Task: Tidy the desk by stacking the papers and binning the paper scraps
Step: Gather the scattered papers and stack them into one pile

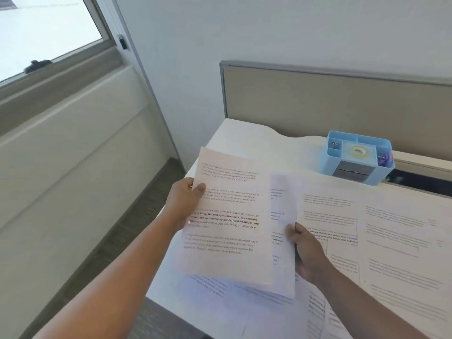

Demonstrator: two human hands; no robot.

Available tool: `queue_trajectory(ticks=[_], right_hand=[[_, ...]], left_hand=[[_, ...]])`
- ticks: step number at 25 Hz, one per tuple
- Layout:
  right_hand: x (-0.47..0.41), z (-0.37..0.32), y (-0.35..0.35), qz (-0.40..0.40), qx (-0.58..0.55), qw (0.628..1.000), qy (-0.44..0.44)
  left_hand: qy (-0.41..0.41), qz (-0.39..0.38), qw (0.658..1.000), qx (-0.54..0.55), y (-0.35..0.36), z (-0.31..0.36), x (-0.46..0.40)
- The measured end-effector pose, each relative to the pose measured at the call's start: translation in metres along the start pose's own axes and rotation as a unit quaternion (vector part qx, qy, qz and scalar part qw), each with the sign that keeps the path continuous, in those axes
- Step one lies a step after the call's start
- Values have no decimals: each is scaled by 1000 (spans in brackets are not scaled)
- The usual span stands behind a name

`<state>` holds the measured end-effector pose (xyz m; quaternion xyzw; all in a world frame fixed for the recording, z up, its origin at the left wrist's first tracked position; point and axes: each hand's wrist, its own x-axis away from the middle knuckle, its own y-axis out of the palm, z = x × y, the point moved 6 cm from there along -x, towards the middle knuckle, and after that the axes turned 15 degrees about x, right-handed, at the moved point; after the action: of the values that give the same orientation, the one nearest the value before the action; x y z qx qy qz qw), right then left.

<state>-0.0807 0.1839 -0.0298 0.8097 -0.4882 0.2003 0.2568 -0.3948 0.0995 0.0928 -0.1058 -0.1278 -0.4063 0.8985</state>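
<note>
Head view: left hand [187, 204] gripping the left edge of a printed sheet [232, 216], thumb curled over its face, sheet lifted and tilted above the white desk [234, 135]. Right hand [305, 250] pinching the right edge of a second sheet [285, 241] lying just beneath the first and jutting out to its right. More papers [391, 241] spread flat on the desk, right of and under both hands. Readable in bold on the top sheet: "Defined by a slower pace. It is centered" and "strong community bonds, local traditions". Blue organiser [357, 157] at the far side, holding a tape roll [358, 150].
</note>
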Motion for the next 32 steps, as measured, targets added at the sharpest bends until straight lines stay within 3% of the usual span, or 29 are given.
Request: queue_trajectory(ticks=[4, 10, 15, 20, 26, 32], right_hand=[[21, -6, 3, -19, -21, 1000, -1], [38, -6, 4, -61, 11, 998, 5], [44, -4, 6, -130, 37, 991, 7], [42, -26, 4, -37, 183, 975, -121], [50, -62, 15, -41, 126, 963, -234], [48, -33, 10, -1, 244, 955, -167]], left_hand=[[-104, 6, 993, 59, 20, -50, 27], [-217, -61, 958, 178, 48, -90, 54], [-162, -57, 974, 148, 50, -91, 56], [-64, -50, 990, 115, 56, -67, 59], [81, -71, 984, 145, 61, -31, 65], [23, -126, 986, 105, 68, -61, 75]])
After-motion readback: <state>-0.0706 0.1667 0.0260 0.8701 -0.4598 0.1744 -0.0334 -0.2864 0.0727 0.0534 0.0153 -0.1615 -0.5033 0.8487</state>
